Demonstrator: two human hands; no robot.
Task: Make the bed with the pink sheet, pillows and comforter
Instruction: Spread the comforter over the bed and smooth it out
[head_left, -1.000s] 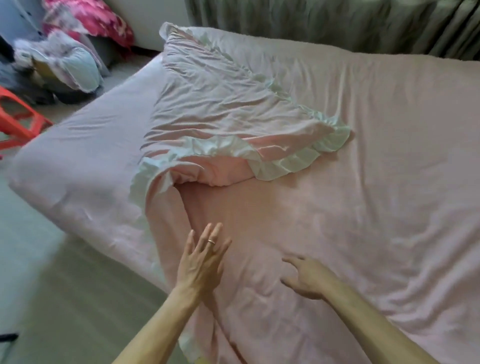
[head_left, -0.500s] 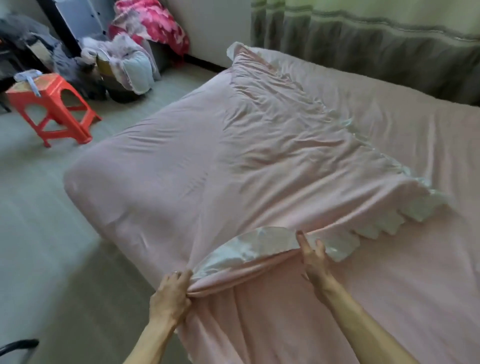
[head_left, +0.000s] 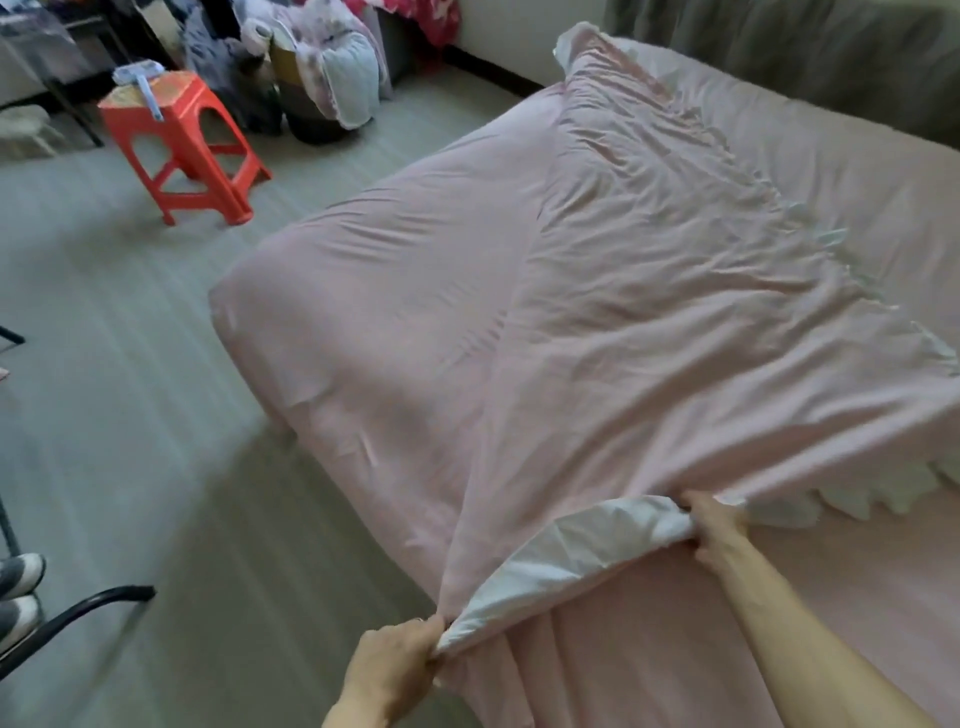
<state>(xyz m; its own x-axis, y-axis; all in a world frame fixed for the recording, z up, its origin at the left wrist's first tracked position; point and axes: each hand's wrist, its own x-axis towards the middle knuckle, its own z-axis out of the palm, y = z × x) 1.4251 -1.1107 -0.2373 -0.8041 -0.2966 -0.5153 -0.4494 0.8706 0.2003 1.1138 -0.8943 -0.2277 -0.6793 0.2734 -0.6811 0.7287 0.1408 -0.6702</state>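
Gripping pink sheet (head_left: 649, 291) hem: left hand (head_left: 395, 670) near corner, right hand (head_left: 719, 530) beyond.

Dim, soft daylight; slight motion blur, wide-angle bending at the edges

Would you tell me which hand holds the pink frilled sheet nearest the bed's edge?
The left hand, gripping the pink frilled sheet at the bedside; the right hand holds it farther in.

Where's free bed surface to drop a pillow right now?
Bare sheet between the ruffle and curtain, and the stretch beside the right hand. Crowded at the near corner, where the left hand also holds the flap.
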